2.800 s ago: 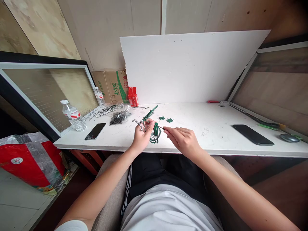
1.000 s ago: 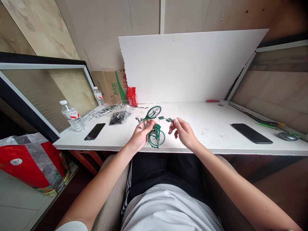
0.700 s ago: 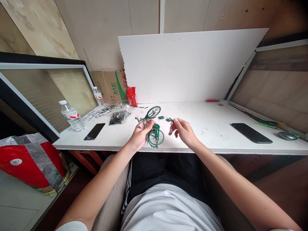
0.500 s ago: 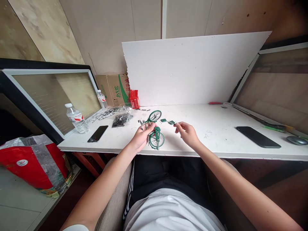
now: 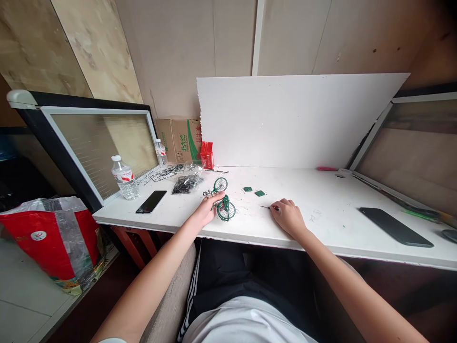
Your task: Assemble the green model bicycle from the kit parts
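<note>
My left hand is closed around the frame of a small green model bicycle, holding it by the middle just above the white tabletop. Both spoked wheels and the silvery handlebar show; my fingers hide part of the frame. Low on the table rests my right hand, its fingers pinched on a thin dark pointed tool whose tip points left. Beyond that hand lie two small flat green pieces, a left piece and a right piece, side by side and untouched.
A clear bag of black parts and black part frames lie at the back left. Nearby are a phone, a water bottle and a red box. A dark flat device lies at the right.
My right hand has let go of the right green piece, moved nearer to me and pinched the thin tool. My left hand still holds the bicycle. The view has shifted.
</note>
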A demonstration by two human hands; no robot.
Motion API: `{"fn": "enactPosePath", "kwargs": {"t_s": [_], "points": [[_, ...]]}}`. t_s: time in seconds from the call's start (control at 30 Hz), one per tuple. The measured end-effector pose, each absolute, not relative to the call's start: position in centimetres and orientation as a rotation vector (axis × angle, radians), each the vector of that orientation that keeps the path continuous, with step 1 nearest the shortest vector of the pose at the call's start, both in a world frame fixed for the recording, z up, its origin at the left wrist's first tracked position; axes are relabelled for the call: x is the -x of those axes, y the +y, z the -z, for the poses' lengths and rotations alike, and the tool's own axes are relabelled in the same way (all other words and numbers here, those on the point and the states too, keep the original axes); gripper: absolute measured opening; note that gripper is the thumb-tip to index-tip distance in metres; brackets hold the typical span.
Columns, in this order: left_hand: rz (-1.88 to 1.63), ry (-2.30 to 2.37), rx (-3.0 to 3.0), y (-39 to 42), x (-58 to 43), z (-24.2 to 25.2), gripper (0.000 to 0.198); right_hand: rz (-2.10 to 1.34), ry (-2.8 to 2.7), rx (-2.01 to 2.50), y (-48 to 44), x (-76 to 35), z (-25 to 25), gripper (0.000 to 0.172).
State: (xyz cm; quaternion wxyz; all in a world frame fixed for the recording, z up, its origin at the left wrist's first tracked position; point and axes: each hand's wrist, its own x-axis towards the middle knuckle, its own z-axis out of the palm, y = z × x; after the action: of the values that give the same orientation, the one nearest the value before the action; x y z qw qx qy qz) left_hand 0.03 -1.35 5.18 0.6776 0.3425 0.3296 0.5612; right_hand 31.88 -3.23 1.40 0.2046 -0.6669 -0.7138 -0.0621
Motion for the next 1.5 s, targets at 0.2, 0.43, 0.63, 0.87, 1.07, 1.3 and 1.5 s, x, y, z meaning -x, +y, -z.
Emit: {"fn": "enactPosePath", "kwargs": {"t_s": [0.2, 0.43, 0.63, 0.87, 1.07, 1.3, 1.5], "points": [[-1.353, 0.733, -0.856, -0.1, 0.8, -2.6, 0.053, 0.162, -1.971, 1.854, -3.2, -31.8, -1.3, 0.035], [-1.398, 0.746, -0.914, 0.9, 1.0, -0.9, 0.051, 0.187, -1.977, 1.851, -3.2, -31.8, -1.2, 0.034], [-1.397, 0.759, -0.971, 0.7, 0.8, -0.8, 0.052, 0.196, -1.986, 1.856, -3.0, -32.0, -0.9, 0.034], [-1.413, 0.831, -1.024, 1.5, 0.4, 0.3, 0.052, 0.205, -1.991, 1.849, -2.7, -32.3, -0.6, 0.035], [-1.394, 0.89, -1.07, 1.6, 0.3, 0.4, 0.048, 0.22, -1.992, 1.787, -2.4, -32.6, -0.1, 0.036], [-1.361, 0.908, -1.101, 1.2, 0.3, 0.1, 0.06, 0.237, -2.001, 1.773, -2.2, -32.8, 0.2, 0.034], [-1.336, 0.893, -1.11, 1.3, 0.3, 0.3, 0.078, 0.233, -2.003, 1.771, -2.2, -32.9, 0.1, 0.035]]}}
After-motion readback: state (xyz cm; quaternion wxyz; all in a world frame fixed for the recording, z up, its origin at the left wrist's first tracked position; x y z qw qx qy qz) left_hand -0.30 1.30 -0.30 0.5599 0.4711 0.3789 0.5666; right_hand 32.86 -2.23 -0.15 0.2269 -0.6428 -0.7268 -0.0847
